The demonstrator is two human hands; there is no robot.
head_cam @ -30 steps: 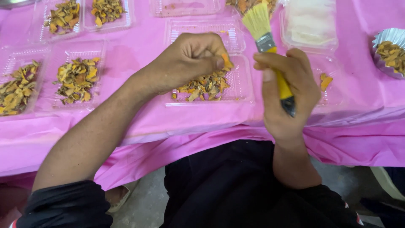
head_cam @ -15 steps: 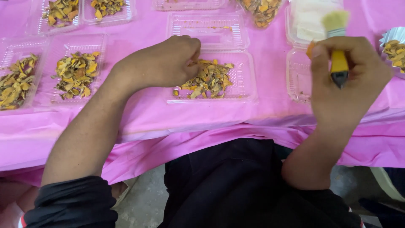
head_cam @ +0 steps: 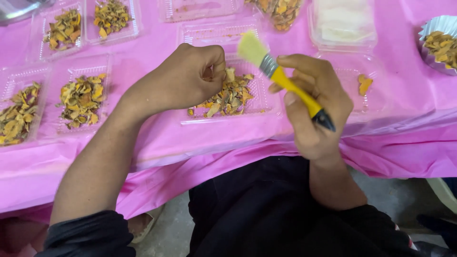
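My right hand (head_cam: 312, 107) grips a paintbrush (head_cam: 281, 78) with a yellow handle and pale bristles, held slantwise with the bristles pointing up-left. The bristles hover over a clear plastic tray (head_cam: 266, 110) that holds dried orange-yellow slices (head_cam: 228, 97). My left hand (head_cam: 183, 78) is curled with the fingertips pinched together over the left side of that tray; whether a slice sits between the fingers I cannot tell.
A pink cloth (head_cam: 157, 138) covers the table. Several clear trays of dried slices lie at the left (head_cam: 81, 97) and at the back (head_cam: 112, 16). A nearly bare tray (head_cam: 364, 83) lies at the right, a foil cup (head_cam: 440, 45) at the far right.
My right hand brought the brush from the right back toward the middle tray and tilted it. My left hand stayed over the tray and closed tighter.
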